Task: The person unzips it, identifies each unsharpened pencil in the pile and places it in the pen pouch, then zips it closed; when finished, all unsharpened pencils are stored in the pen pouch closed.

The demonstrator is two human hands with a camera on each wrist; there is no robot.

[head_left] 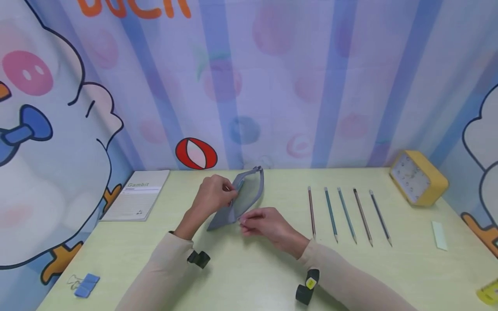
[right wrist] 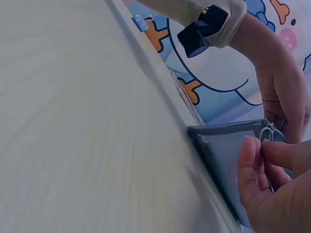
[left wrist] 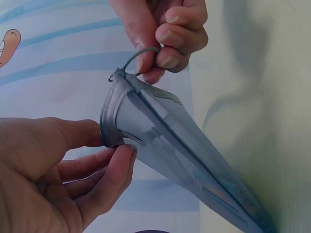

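Note:
A grey-blue, see-through zip pouch (head_left: pixel 250 192) stands tilted over the table between both hands. My left hand (head_left: pixel 212 194) pinches its upper edge between thumb and fingers, as the left wrist view shows. At the zip end, my right hand (head_left: pixel 268 226) pinches a thin cord loop (left wrist: pixel 140 52) between thumb and forefinger. In the left wrist view, a dark zip seam (left wrist: pixel 165 126) runs down the pouch, and faint blue shapes show through its lower part. The pouch's lower tip reaches down to the tabletop.
Several pencils (head_left: pixel 346 211) lie in a row to the right. Beyond them are a yellow clock (head_left: pixel 418 178), a pale green strip (head_left: pixel 439 235) and a yellow object (head_left: pixel 488 291) at the frame edge. A notebook (head_left: pixel 134 196) and a blue binder clip (head_left: pixel 87 285) lie left.

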